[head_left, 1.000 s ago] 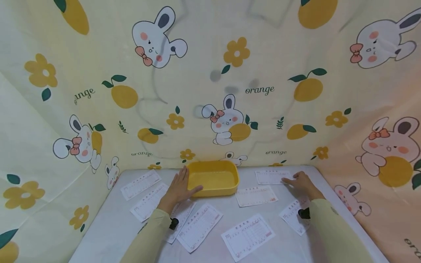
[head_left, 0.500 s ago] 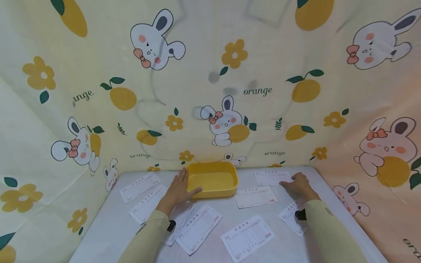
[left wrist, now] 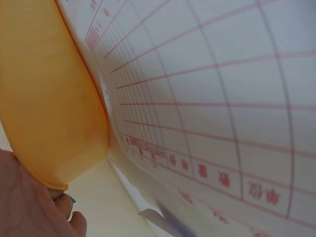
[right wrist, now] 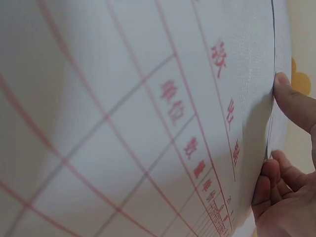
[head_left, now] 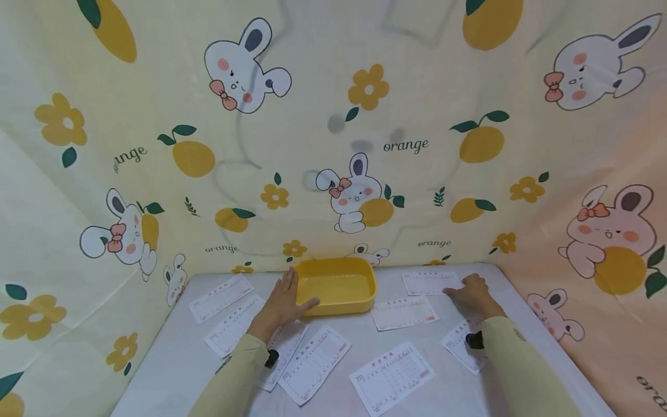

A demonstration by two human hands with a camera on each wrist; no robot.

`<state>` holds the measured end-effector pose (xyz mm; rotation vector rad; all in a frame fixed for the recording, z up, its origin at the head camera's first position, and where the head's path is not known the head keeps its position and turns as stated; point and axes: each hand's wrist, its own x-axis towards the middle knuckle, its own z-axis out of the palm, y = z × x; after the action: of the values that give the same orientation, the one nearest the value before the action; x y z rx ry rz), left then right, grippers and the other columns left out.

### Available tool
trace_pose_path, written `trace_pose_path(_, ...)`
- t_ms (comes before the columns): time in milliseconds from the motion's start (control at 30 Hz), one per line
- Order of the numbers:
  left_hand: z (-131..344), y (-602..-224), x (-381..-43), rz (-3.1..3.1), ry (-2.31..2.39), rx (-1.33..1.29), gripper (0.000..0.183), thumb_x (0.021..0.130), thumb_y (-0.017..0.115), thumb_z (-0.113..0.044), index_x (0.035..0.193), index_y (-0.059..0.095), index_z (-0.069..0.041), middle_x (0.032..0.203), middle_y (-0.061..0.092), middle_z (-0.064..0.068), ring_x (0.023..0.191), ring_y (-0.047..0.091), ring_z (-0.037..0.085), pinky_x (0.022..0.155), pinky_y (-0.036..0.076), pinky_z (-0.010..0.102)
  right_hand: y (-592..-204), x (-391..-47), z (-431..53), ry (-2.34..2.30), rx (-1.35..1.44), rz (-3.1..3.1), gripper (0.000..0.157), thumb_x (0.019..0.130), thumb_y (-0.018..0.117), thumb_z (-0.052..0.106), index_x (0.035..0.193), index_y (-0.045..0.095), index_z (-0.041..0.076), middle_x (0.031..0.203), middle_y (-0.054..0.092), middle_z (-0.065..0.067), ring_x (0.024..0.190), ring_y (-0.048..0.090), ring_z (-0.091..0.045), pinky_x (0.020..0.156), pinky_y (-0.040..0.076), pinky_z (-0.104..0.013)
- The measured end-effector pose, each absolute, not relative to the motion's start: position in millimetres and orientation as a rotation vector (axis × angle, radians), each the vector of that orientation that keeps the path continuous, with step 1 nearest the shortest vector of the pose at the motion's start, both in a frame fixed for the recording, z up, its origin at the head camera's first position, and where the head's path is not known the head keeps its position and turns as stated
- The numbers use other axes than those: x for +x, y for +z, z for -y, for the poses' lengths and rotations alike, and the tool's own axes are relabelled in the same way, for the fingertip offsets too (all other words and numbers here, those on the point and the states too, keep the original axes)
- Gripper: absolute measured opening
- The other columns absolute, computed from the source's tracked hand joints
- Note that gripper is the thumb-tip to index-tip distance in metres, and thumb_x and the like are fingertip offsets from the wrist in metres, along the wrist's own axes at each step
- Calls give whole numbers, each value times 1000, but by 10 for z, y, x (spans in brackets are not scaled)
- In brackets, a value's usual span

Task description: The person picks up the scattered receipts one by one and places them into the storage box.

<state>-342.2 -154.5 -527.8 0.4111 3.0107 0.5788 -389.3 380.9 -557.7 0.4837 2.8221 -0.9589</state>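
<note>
Head view: yellow tray [head_left: 341, 306], floor [head_left: 330, 286] visible, left fingers [head_left: 284, 285] straight against it; right fingers [head_left: 475, 284] at slip [head_left: 426, 283], pinch unclear.

White table [head_left: 453, 397], yellow tray [head_left: 344, 308], seemingly printed slips [head_left: 392, 377]

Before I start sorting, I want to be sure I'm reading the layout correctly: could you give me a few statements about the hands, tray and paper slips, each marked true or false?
1. The left hand is at the left side of the yellow tray. True.
2. The right hand is inside the yellow tray. False: the right hand is at the right end of the back right slip.
3. The paper slips are stacked in one pile. False: they lie spread over the table.
4. The patterned backdrop rises behind the yellow tray. True.
5. The sleeves are dark blue. False: they are pale yellow-green.
</note>
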Motion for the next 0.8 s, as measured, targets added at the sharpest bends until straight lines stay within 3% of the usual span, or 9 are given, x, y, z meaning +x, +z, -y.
trace_pose_path(333, 1577, -5262, -3365, -3017, 608, 407, 115, 101, 55, -73, 168, 9, 8, 179, 0, 24, 166, 6, 39, 135, 8, 52, -5581, -3891, -3743, -950, 426, -2836, 86, 99, 76, 40, 146, 38, -22, 138, 37, -44, 125, 43, -56, 110, 42, -71)
trace_pose_path(633, 1570, -5270, -3399, -2985, 620, 403, 116, 101, 54, -74, 169, 6, 6, 179, -4, 22, 166, 2, 38, 135, 5, 51, -5535, -3853, -3706, -1037, 494, -2833, 86, 97, 81, 32, 145, 29, -17, 137, 34, -42, 120, 43, -53, 110, 42, -70)
trace_pose_path(800, 1556, -5245, -3421, -2990, 589, 421, 116, 101, 51, -76, 169, 6, 6, 179, -4, 22, 167, 2, 36, 135, 5, 50, -5573, -3887, -3812, -1064, 424, -2845, 87, 93, 85, 33, 140, 29, -14, 130, 39, -39, 114, 44, -51, 103, 44, -68)
